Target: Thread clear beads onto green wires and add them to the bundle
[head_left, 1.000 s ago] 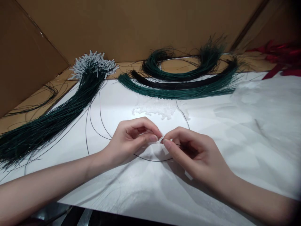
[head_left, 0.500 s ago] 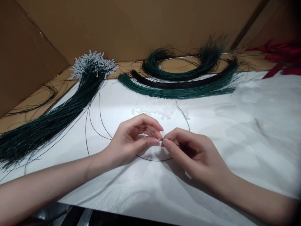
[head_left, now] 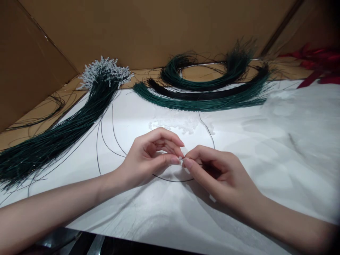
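Observation:
Above the white sheet, my left hand point(head_left: 151, 154) is closed, its thumb and fingertips pinching at a tiny white bead point(head_left: 180, 158). Facing it, my right hand point(head_left: 217, 170) pinches a thin dark wire point(head_left: 174, 181) between thumb and forefinger, close beside the bead. The wire curves in a loop beneath both hands, and parts of it are hidden by them. Whether the wire's tip passes through the bead is too small to tell. Loose white beads point(head_left: 183, 125) lie scattered just beyond my fingers.
A thick bundle of green wires point(head_left: 77, 120) tipped with white beads point(head_left: 105, 72) lies at left. Curved bundles of bare green wire point(head_left: 202, 102) and black wire point(head_left: 186, 95) rest at the back. Red ribbon point(head_left: 318, 63) and clear plastic point(head_left: 300, 117) are at right. Cardboard walls point(head_left: 132, 32) stand behind.
My fingertips have parted very slightly, and the white bead now shows more clearly between them. Both hands otherwise stay almost in place.

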{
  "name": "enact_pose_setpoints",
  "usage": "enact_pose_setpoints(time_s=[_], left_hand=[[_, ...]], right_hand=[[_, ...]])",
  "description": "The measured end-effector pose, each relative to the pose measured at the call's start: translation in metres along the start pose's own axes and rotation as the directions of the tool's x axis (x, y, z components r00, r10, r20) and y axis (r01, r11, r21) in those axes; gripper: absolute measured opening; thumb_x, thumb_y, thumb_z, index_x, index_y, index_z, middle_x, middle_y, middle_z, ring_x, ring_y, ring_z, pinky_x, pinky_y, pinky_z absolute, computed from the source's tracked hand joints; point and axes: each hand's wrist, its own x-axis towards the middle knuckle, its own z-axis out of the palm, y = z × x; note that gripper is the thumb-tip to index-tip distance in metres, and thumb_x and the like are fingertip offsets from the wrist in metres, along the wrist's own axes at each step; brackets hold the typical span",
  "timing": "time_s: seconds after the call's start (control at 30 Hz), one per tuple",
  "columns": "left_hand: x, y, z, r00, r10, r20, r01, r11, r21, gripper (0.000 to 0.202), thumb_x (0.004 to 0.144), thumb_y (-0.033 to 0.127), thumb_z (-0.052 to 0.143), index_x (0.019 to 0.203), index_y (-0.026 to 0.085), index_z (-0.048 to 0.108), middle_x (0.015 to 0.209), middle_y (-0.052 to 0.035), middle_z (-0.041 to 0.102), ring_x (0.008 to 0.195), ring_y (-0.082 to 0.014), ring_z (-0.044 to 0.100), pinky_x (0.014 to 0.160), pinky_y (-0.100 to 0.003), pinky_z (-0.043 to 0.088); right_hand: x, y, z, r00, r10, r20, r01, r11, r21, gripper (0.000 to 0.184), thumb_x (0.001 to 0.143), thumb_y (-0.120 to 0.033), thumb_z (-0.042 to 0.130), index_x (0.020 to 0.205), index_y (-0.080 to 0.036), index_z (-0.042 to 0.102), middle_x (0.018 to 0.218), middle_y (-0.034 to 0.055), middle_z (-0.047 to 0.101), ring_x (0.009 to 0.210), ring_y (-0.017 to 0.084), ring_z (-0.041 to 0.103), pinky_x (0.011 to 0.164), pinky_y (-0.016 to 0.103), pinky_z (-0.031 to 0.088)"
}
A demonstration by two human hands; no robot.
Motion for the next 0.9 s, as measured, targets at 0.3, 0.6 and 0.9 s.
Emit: enact_pose_setpoints(time_s=[0.3, 0.6, 0.9], left_hand=[[-0.0016, 0.0013, 0.0002, 1.0, -0.017, -0.015, 0.018, 0.999, 0.028, 0.019, 0.081, 0.01, 0.076, 0.096, 0.017, 0.066, 0.082, -0.0007, 0.073, 0.076, -0.0091, 0.069, 0.071, -0.017, 0.055], [-0.0019, 0.0013, 0.0021, 0.999, 0.01, -0.035, -0.006, 0.996, 0.092, 0.018, 0.081, 0.01, 0.075, 0.094, 0.017, 0.066, 0.081, 0.0004, 0.073, 0.075, -0.0085, 0.07, 0.07, -0.016, 0.055], [-0.0033, 0.0029, 0.006, 0.997, 0.036, -0.075, -0.022, 0.985, 0.171, 0.019, 0.08, -0.001, 0.068, 0.087, 0.017, 0.066, 0.078, 0.0017, 0.069, 0.074, -0.0082, 0.069, 0.068, -0.015, 0.056]], right_hand=[[-0.0009, 0.0015, 0.0003, 1.0, -0.011, 0.001, 0.011, 1.0, -0.016, 0.021, 0.096, -0.025, 0.051, 0.076, -0.019, 0.057, 0.06, -0.0034, 0.045, 0.054, 0.009, 0.038, 0.048, 0.023, 0.03], [-0.0016, 0.0019, 0.0013, 0.999, -0.051, -0.012, 0.051, 0.997, -0.053, 0.02, 0.095, -0.021, 0.051, 0.076, -0.018, 0.056, 0.057, -0.0053, 0.039, 0.052, 0.008, 0.034, 0.046, 0.022, 0.028], [-0.0006, 0.0009, 0.0023, 0.997, -0.082, -0.007, 0.081, 0.992, -0.1, 0.019, 0.094, -0.017, 0.05, 0.075, -0.018, 0.054, 0.058, -0.0059, 0.036, 0.052, 0.008, 0.033, 0.046, 0.021, 0.027]])
